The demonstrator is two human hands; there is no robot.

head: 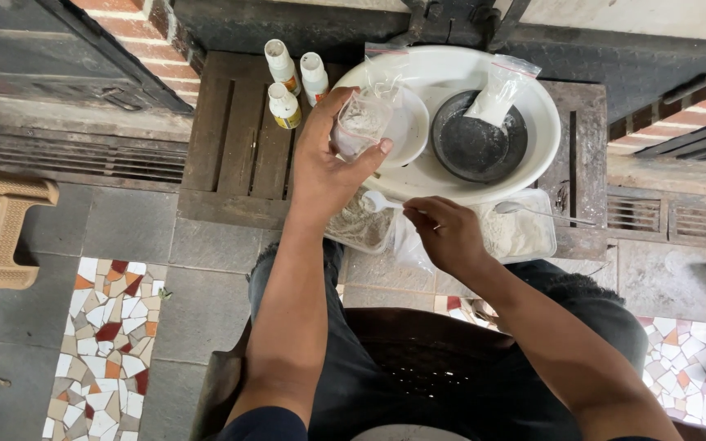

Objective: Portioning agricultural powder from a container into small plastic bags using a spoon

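Plastic bag point(363, 122), part-filled with white powder, gripped open in left hand point(328, 167) above centre frame. Right hand point(447, 233) pinches a white spoon point(379, 200) just below it. Powder remains in tray point(525, 233); filling looks unfinished.

the left hand point(326, 167) is raised, arm stretched forward, fingers and thumb curled in a grip. the right hand point(447, 233) sits lower, fingertips pinched together, wrist bent inward.
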